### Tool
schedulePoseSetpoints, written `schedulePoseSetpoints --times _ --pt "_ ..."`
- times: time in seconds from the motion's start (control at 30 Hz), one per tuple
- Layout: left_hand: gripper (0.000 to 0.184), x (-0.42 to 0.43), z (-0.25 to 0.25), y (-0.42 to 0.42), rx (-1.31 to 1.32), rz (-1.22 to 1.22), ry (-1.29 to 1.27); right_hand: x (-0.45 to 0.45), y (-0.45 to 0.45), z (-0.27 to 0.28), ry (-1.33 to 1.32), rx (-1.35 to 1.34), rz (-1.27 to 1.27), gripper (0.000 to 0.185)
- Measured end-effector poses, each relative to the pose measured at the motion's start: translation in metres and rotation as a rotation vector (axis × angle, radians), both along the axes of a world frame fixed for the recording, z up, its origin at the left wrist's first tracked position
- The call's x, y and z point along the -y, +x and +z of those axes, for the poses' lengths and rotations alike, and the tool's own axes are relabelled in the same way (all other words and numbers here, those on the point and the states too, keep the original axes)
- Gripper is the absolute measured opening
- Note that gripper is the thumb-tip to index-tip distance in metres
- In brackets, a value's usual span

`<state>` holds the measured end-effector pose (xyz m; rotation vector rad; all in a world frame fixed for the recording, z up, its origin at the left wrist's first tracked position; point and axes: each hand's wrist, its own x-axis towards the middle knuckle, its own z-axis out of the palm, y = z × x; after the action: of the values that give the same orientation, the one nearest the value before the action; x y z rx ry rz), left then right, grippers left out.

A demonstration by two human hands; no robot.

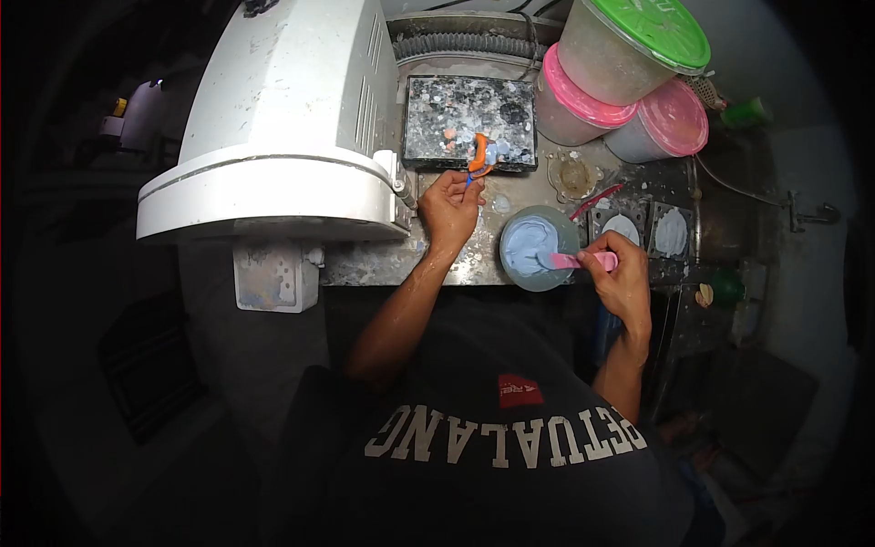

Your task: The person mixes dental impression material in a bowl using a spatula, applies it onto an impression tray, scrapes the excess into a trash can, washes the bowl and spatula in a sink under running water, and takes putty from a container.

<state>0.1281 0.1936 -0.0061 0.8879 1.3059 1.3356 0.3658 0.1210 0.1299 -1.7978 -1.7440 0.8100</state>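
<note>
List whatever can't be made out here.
All in the head view:
Tip of the pink spatula: covered by blue paste.
Lower end of the orange item: covered by the left hand.
Top of the white machine: cut off by the upper edge.
Small lettering on the red patch: too small.

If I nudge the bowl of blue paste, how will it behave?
The bowl may tip off if shoved, sitting near the front edge of the counter. The paste probably won't slosh; it looks thick and ridged.
</note>
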Motion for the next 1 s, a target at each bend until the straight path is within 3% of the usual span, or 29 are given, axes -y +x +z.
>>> schedulePoseSetpoints --times 0.3,0.67,0.77,1.0 --pt "0.015 -0.001 -0.007 0.001 0.176 -0.067 -0.071 0.003 -0.018 -0.027 0.179 0.082 0.002 0.013" --pt "0.022 0.001 0.008 -0.003 0.579 -0.150 -0.316 0.011 -0.018 -0.036 0.095 -0.010 -0.033 0.017" --pt "0.023 0.001 0.004 -0.003 0.574 -0.149 -0.307 0.016 -0.016 -0.049 -0.016 -0.211 -0.131 0.018" --pt "0.014 0.001 0.001 0.003 0.203 -0.069 -0.142 0.015 0.016 -0.052 -0.084 -0.577 -0.380 0.021"
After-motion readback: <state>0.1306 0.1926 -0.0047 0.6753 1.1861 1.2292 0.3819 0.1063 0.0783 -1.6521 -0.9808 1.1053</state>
